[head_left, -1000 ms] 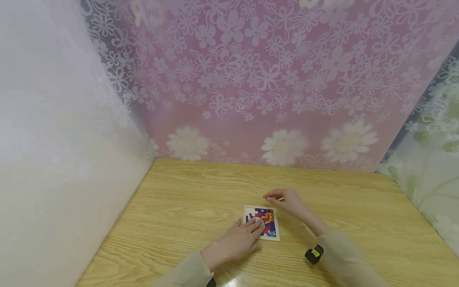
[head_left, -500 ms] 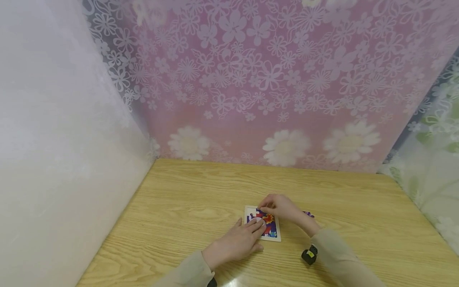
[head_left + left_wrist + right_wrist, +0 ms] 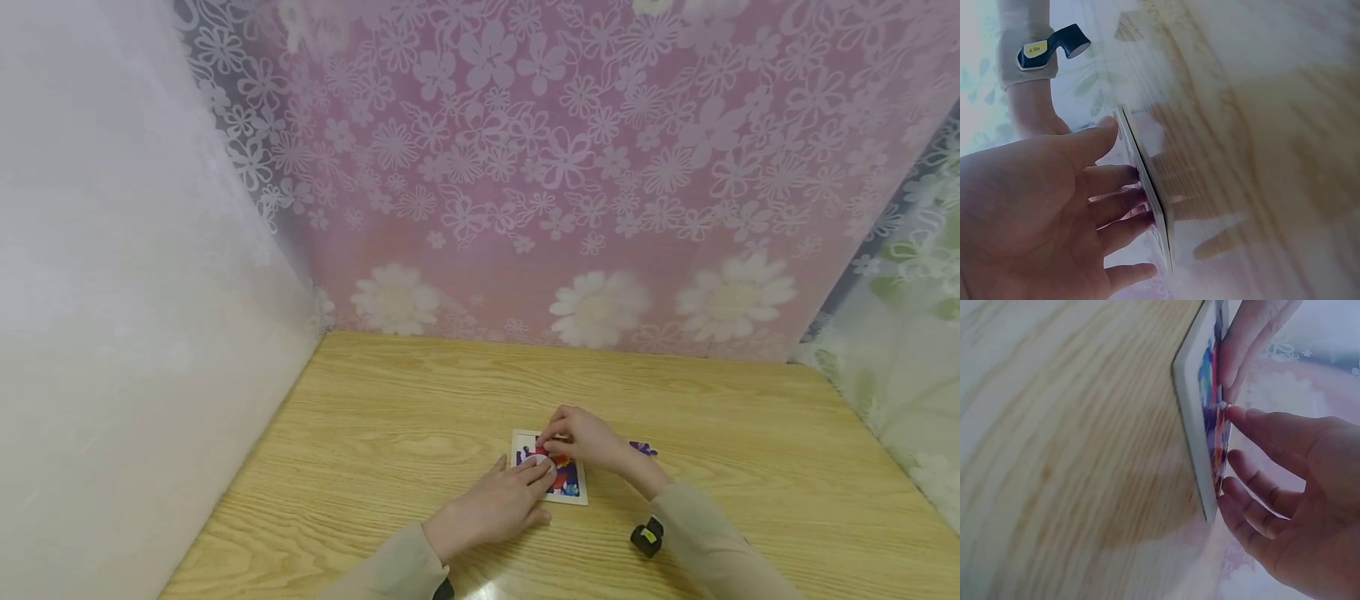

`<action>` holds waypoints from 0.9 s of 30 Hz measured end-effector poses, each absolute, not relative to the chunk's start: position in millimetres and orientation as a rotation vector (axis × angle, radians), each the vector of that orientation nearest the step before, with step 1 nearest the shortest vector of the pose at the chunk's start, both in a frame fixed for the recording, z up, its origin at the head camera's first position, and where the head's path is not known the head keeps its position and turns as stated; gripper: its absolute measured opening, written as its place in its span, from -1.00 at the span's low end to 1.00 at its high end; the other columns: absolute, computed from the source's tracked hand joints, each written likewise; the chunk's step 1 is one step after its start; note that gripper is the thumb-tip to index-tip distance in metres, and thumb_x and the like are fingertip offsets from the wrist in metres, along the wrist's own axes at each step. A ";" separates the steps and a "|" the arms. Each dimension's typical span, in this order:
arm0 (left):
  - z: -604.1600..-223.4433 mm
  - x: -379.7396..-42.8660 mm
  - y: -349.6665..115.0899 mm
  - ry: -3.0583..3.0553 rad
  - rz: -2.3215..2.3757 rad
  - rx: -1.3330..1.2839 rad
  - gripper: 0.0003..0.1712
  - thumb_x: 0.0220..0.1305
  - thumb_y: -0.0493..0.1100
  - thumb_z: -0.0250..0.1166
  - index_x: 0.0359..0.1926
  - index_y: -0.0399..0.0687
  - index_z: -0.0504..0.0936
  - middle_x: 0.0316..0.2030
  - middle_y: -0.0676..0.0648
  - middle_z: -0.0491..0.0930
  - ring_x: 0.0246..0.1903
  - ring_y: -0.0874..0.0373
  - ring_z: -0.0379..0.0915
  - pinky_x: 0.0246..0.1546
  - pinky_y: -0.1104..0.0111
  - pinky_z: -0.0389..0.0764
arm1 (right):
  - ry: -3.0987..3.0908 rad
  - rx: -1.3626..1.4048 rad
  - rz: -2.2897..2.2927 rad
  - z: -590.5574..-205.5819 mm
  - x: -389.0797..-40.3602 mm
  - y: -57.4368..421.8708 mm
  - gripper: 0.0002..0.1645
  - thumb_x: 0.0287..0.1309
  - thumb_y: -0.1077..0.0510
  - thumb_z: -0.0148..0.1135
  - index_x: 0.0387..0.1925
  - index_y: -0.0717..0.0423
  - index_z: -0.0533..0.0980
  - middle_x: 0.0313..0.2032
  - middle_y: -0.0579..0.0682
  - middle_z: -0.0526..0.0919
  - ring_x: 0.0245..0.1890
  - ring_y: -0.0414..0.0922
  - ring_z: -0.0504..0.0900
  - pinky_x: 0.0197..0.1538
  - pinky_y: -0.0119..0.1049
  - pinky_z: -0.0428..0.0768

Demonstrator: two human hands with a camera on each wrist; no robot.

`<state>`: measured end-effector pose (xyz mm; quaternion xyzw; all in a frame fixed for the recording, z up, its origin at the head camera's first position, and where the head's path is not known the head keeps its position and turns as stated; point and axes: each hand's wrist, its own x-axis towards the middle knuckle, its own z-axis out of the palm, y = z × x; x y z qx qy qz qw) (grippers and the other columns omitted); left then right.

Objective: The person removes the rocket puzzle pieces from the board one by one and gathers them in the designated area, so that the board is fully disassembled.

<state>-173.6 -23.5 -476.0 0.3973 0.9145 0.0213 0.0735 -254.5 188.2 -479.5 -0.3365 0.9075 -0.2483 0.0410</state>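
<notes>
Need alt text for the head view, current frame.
Two hands work on a small, colorful puzzle on a wooden table: the left hand rests its fingers on it, the right hand reaches over its upper part. A loose purple piece lies beyond the right forearm; floral fabric hangs behind.

Puzzle board [image 3: 572,482]: off-white frame [image 3: 1195,425]; picture in purple, red, orange and blue. Loose puzzle piece [image 3: 642,448]: purple. Table [image 3: 420,417]: yellow-tan, streaked wood grain. Rear backdrop [image 3: 525,183]: pink to mauve, printed with white flowers [image 3: 595,308]. Right backdrop [image 3: 911,358]: whitish, green leaf print [image 3: 888,289]. Left wall [image 3: 150,250]: plain greyish white. Sleeve [image 3: 708,533]: beige. Wrist camera [image 3: 643,544]: black, yellow label [image 3: 648,535].
</notes>
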 end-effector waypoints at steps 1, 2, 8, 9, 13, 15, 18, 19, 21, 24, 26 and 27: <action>-475.6 -173.4 -23.6 2.746 0.066 1.191 -0.29 0.53 0.21 0.02 0.56 0.05 0.23 0.55 0.05 0.14 0.52 0.14 0.05 0.41 -0.09 0.29 | 2.783 -1.030 -0.754 -478.8 -253.7 187.8 -0.85 0.35 0.14 0.30 -0.18 0.00 0.76 -0.20 -0.10 0.57 -0.27 -0.21 0.48 -0.20 -0.32 0.53; -475.0 -173.3 -23.7 2.745 0.067 1.190 -0.29 0.53 0.21 0.02 0.56 0.05 0.23 0.55 0.05 0.14 0.52 0.15 0.05 0.41 -0.09 0.29 | 2.788 -1.025 -0.748 -478.1 -252.8 187.1 -0.86 0.35 0.14 0.30 -0.18 -0.01 0.75 -0.19 -0.09 0.56 -0.26 -0.19 0.48 -0.19 -0.31 0.53; -473.5 -173.3 -23.8 2.739 0.071 1.193 -0.29 0.53 0.20 0.04 0.55 0.05 0.24 0.55 0.04 0.14 0.52 0.15 0.05 0.41 -0.11 0.29 | 2.806 -1.029 -0.735 -474.9 -249.7 184.4 -0.85 0.37 0.15 0.27 -0.22 0.02 0.75 -0.13 -0.04 0.59 -0.15 -0.09 0.55 -0.07 -0.13 0.59; -473.5 -173.3 -23.7 2.739 0.070 1.194 -0.29 0.53 0.20 0.04 0.55 0.05 0.24 0.55 0.04 0.14 0.52 0.15 0.05 0.41 -0.11 0.29 | 2.804 -1.036 -0.732 -474.7 -249.8 184.4 -0.84 0.38 0.15 0.26 -0.21 0.03 0.75 -0.12 -0.04 0.60 -0.13 -0.08 0.56 -0.05 -0.10 0.60; -473.4 -173.2 -23.3 2.739 0.067 1.188 -0.29 0.52 0.20 0.05 0.55 0.05 0.24 0.55 0.04 0.14 0.52 0.15 0.06 0.40 -0.12 0.29 | 2.796 -1.052 -0.716 -474.2 -250.7 183.8 -0.81 0.40 0.15 0.23 -0.19 0.09 0.75 -0.10 -0.03 0.61 -0.10 -0.06 0.58 0.01 -0.05 0.61; -473.8 -173.0 -23.2 2.742 0.059 1.186 -0.28 0.52 0.20 0.06 0.55 0.06 0.24 0.54 0.04 0.15 0.51 0.15 0.07 0.40 -0.11 0.29 | 2.797 -1.057 -0.708 -474.7 -250.7 183.6 -0.80 0.41 0.14 0.22 -0.18 0.08 0.74 -0.10 -0.03 0.61 -0.09 -0.06 0.58 0.02 -0.04 0.61; -474.0 -172.7 -23.2 2.746 0.050 1.187 -0.28 0.51 0.20 0.06 0.55 0.06 0.25 0.54 0.04 0.15 0.51 0.15 0.08 0.40 -0.11 0.30 | 2.803 -1.048 -0.703 -476.0 -250.0 182.7 -0.81 0.41 0.14 0.22 -0.18 0.05 0.74 -0.09 -0.02 0.61 -0.08 -0.06 0.57 0.04 -0.01 0.60; -474.1 -172.6 -23.2 2.747 0.049 1.188 -0.29 0.51 0.20 0.06 0.55 0.06 0.25 0.54 0.04 0.16 0.51 0.15 0.08 0.40 -0.11 0.30 | 2.805 -1.043 -0.704 -476.4 -249.7 182.4 -0.81 0.41 0.14 0.22 -0.18 0.04 0.74 -0.09 -0.02 0.61 -0.08 -0.05 0.56 0.04 0.00 0.59; -474.4 -172.8 -23.3 2.748 0.043 1.192 -0.28 0.51 0.20 0.06 0.55 0.06 0.25 0.54 0.05 0.15 0.51 0.15 0.08 0.39 -0.11 0.30 | 2.807 -1.027 -0.711 -477.1 -249.3 181.4 -0.82 0.41 0.15 0.22 -0.19 0.03 0.73 -0.08 -0.01 0.60 -0.07 -0.04 0.55 0.05 0.01 0.58; -474.6 -173.1 -23.4 2.749 0.035 1.200 -0.28 0.52 0.20 0.06 0.55 0.06 0.24 0.55 0.04 0.14 0.51 0.16 0.07 0.40 -0.11 0.30 | 2.808 -1.012 -0.720 -477.9 -249.1 180.2 -0.84 0.41 0.17 0.22 -0.22 0.03 0.72 -0.08 0.00 0.58 -0.07 -0.03 0.52 0.05 0.02 0.57; -474.7 -173.5 -23.3 2.748 0.034 1.206 -0.29 0.52 0.20 0.06 0.55 0.06 0.24 0.55 0.04 0.13 0.52 0.16 0.06 0.40 -0.11 0.30 | 2.811 -1.007 -0.722 -478.1 -249.0 179.8 -0.85 0.40 0.19 0.23 -0.23 0.03 0.71 -0.08 0.00 0.58 -0.06 -0.03 0.52 0.05 0.01 0.56; -474.6 -173.6 -23.2 2.749 0.035 1.209 -0.29 0.52 0.20 0.06 0.55 0.06 0.24 0.55 0.04 0.13 0.52 0.16 0.06 0.40 -0.11 0.30 | 2.813 -1.011 -0.722 -478.1 -248.8 179.6 -0.85 0.40 0.19 0.23 -0.24 0.03 0.71 -0.08 0.00 0.58 -0.06 -0.02 0.52 0.05 0.01 0.56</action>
